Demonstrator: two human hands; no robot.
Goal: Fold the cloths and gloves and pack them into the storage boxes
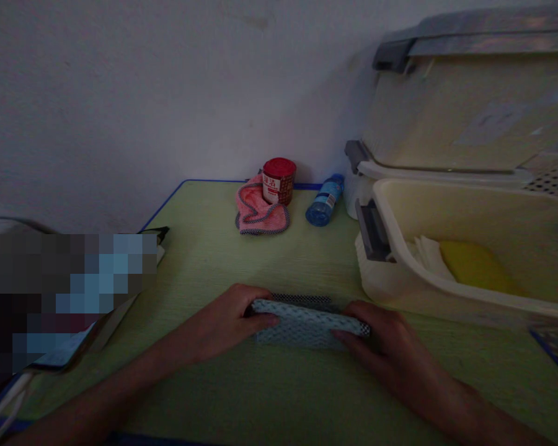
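Observation:
A light blue textured cloth [302,325] with black-and-white checked edging is folded over just above the green table [199,260]. My left hand [242,313] pinches its left end, thumb toward me and fingers behind. At the right end my right hand [381,337] grips it the same way, thumb along the near face. The fingertips behind the cloth are hidden. Part of the checked edging shows beyond the fold, close to the tabletop.
A pink cloth [260,214] lies by a red roll [279,179] near the wall. Beside them a blue plastic bottle [325,199] lies tilted. On the right stands an open cream bin [376,279] holding a yellow item [474,263]. A blurred-out patch covers the left side.

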